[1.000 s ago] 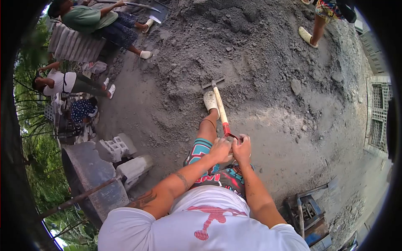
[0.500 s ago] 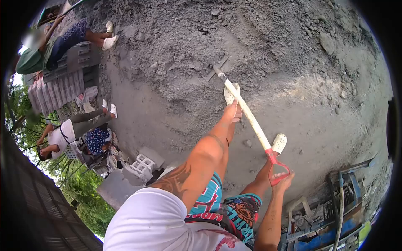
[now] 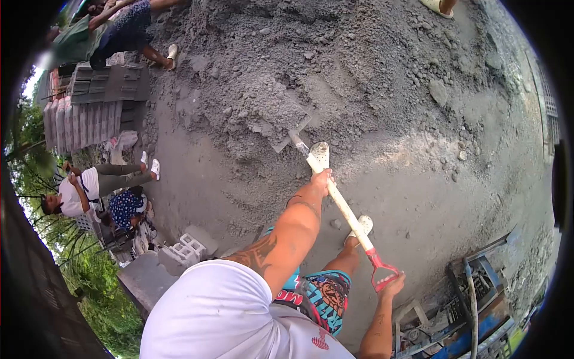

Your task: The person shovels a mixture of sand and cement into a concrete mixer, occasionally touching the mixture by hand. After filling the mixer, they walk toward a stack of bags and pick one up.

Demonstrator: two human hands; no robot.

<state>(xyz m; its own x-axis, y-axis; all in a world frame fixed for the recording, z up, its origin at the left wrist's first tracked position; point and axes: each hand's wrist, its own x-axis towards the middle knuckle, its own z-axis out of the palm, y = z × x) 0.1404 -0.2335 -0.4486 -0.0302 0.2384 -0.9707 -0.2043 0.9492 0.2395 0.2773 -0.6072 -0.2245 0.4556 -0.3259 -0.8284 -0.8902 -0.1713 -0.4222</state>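
A shovel with a pale shaft (image 3: 342, 205) slants across the middle of the head view, its metal blade (image 3: 306, 124) partly covered by loose grey gravel and sand. My left hand (image 3: 323, 180) is wrapped round the shaft, a little behind the blade socket. At the other end, my right hand (image 3: 391, 284) grips the red D-shaped handle (image 3: 379, 267). The blade lies at the edge of the grey gravel heap (image 3: 257, 72); what is under it is hidden. One of my pale clogs (image 3: 320, 154) stands close beside the shaft, near the blade.
Upper left, a co-worker in dark shorts (image 3: 128, 30) stands by stacked bags (image 3: 81, 122). Another person in white (image 3: 84, 185) stands at left. Hollow blocks (image 3: 186, 248) lie below. A metal frame (image 3: 460, 299) is at lower right. Another clogged foot (image 3: 439, 7) shows at top.
The shovel has shifted down and left in view, and gravel now covers more of its blade. My left fingers have closed round the shaft. The upper-left co-worker's legs have spread apart.
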